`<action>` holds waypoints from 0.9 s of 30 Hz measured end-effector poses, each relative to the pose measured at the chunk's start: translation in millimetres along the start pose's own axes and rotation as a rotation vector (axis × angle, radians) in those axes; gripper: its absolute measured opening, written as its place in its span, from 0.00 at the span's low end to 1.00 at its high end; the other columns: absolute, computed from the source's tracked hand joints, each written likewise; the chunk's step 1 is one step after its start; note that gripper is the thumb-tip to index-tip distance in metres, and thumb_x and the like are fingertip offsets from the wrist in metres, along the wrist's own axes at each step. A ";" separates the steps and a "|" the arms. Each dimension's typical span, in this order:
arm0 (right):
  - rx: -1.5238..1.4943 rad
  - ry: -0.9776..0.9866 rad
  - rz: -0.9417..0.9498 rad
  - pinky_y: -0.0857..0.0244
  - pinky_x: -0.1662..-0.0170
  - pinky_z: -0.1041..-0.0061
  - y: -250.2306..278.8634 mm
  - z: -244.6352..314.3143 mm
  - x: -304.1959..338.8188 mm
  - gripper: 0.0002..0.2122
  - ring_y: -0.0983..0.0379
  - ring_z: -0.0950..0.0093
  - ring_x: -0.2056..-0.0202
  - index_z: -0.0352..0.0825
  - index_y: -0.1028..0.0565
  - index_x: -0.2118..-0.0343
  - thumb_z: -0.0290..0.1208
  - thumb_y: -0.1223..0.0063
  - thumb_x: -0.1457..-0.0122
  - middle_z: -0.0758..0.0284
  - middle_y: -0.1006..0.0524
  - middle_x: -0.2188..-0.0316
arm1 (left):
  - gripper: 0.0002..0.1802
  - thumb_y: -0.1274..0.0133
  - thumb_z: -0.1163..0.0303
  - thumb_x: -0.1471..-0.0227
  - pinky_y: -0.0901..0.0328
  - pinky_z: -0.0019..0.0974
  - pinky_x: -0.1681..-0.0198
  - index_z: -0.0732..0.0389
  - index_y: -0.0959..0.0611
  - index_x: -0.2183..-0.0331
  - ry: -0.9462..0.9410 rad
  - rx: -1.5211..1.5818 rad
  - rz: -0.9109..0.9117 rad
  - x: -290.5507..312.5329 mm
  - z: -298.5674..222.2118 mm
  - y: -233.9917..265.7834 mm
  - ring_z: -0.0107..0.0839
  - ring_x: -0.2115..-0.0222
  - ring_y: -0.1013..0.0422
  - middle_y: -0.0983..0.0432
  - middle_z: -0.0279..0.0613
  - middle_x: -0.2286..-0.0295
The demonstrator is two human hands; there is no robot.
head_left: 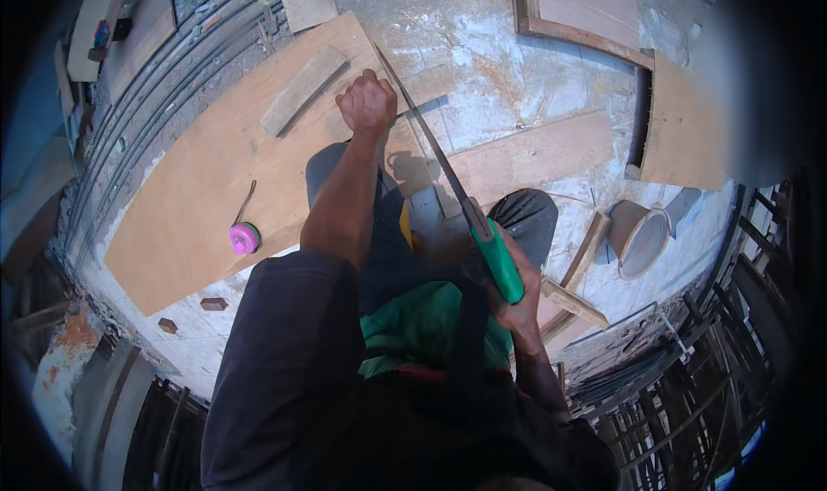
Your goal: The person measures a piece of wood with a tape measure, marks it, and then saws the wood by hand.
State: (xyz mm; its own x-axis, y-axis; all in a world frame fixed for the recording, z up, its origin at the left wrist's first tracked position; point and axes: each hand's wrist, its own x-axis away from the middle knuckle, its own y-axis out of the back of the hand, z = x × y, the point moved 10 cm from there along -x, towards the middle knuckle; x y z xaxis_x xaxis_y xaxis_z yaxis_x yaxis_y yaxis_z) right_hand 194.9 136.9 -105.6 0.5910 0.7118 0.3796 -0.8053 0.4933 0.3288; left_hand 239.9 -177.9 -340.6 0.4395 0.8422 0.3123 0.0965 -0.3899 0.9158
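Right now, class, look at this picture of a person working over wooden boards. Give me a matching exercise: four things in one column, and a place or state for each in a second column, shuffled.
Things:
1. hand saw
2. tape measure
3. bucket
4. left hand

Places or states:
A. lies on the large plywood sheet, pink case
B. pressed as a fist on the wood
C. gripped by its green handle in the right hand
D. stands on the concrete floor at the person's right

Pairs: 1-C, 2-A, 3-D, 4-B
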 end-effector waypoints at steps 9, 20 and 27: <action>-0.035 -0.097 0.031 0.39 0.40 0.73 -21.7 -23.1 4.2 0.35 0.31 0.70 0.41 0.32 0.32 0.38 0.17 0.50 0.57 0.54 0.28 0.41 | 0.14 0.54 0.62 0.47 0.34 0.52 0.60 0.59 0.18 0.69 0.043 0.061 -0.091 -5.8 12.7 10.6 0.45 0.66 0.21 0.17 0.49 0.70; 0.085 0.013 -0.049 0.29 0.55 0.75 -19.2 -24.9 -20.0 0.35 0.20 0.73 0.61 0.36 0.34 0.36 0.17 0.49 0.53 0.57 0.20 0.50 | 0.15 0.54 0.60 0.46 0.33 0.50 0.62 0.60 0.18 0.71 -0.015 0.081 -0.116 -18.4 -1.5 5.5 0.48 0.69 0.21 0.18 0.50 0.72; 0.000 -0.056 0.055 0.33 0.56 0.76 14.1 24.1 20.1 0.36 0.26 0.75 0.63 0.36 0.33 0.37 0.18 0.51 0.55 0.57 0.22 0.50 | 0.16 0.56 0.62 0.46 0.32 0.53 0.60 0.63 0.19 0.70 -0.035 0.051 -0.125 -17.8 -2.4 25.6 0.52 0.69 0.21 0.19 0.57 0.72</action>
State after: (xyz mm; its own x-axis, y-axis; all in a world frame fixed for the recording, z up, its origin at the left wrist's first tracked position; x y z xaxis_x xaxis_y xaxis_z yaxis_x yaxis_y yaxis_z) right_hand 196.5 146.1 -72.5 0.5478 0.7088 0.4445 -0.8365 0.4545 0.3061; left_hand 232.4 -201.9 -322.1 0.4522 0.8721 0.1870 0.1973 -0.3023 0.9326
